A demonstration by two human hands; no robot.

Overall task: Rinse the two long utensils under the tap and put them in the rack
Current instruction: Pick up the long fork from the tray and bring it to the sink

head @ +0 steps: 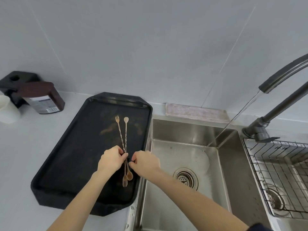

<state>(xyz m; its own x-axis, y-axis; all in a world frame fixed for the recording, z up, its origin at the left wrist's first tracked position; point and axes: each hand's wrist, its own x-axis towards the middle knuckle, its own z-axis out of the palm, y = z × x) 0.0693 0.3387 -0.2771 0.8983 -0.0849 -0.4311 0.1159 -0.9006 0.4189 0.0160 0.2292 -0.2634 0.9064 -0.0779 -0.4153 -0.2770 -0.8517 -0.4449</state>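
Observation:
Two long gold utensils [122, 139] with twisted stems lie together lengthwise over the black tray [70, 164]. Each has a small fork or spoon at both ends. My left hand [111, 160] pinches both stems near their middle, above the tray. My right hand [145, 161] is just right of the stems with its fingers curled and its fingertips close to them; I cannot tell whether it touches or holds them. The grey tap [283, 77] arches in from the right, and water [233, 120] runs from it into the left sink basin [166, 130]. The wire rack [273, 157] sits in the right basin.
A folded pink cloth [196, 112] lies behind the sink against the wall. On the counter at far left stand a dark jar [41, 97], a black holder [15, 84] and a white cup [7, 109]. The sink drain [185, 178] is below my right forearm.

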